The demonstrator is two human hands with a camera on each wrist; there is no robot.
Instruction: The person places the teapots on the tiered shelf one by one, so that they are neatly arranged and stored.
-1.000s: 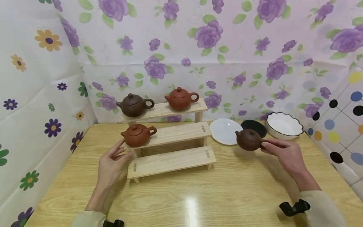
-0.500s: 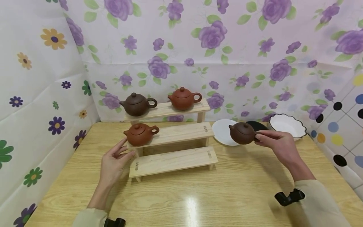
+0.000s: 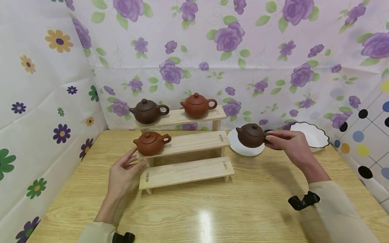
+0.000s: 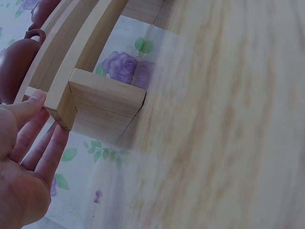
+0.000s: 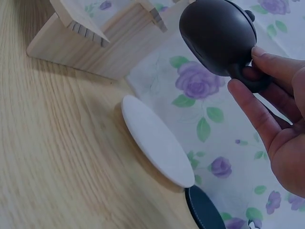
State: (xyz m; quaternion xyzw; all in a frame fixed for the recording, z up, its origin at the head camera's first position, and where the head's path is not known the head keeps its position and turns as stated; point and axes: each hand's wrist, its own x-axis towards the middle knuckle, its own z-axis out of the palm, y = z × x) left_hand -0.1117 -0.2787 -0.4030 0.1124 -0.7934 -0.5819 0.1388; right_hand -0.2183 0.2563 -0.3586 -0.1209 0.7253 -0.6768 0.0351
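My right hand (image 3: 290, 145) pinches the handle of a dark brown teapot (image 3: 251, 135), held in the air right of the three-step wooden stand (image 3: 186, 172). In the right wrist view the thumb and fingers close on that handle (image 5: 257, 83). At the stand's left end my left hand (image 3: 121, 173) grips the wood between thumb and fingers. A reddish teapot (image 3: 150, 144) sits at the left of the middle step, just above those fingers. The top step bears another dark teapot (image 3: 147, 113) on the left and a reddish one (image 3: 196, 106) on the right.
Beneath and behind the held teapot lies a white plate (image 3: 243, 148). A black dish (image 5: 204, 210) beside the plate is mostly hidden by my right hand in the head view. A white scalloped bowl (image 3: 313, 136) stands at the back right, before the flowered cloth (image 3: 273, 87).
My right hand has carried the dark teapot left and slightly up, from near the black dish to over the white plate. My left hand keeps its place on the stand.
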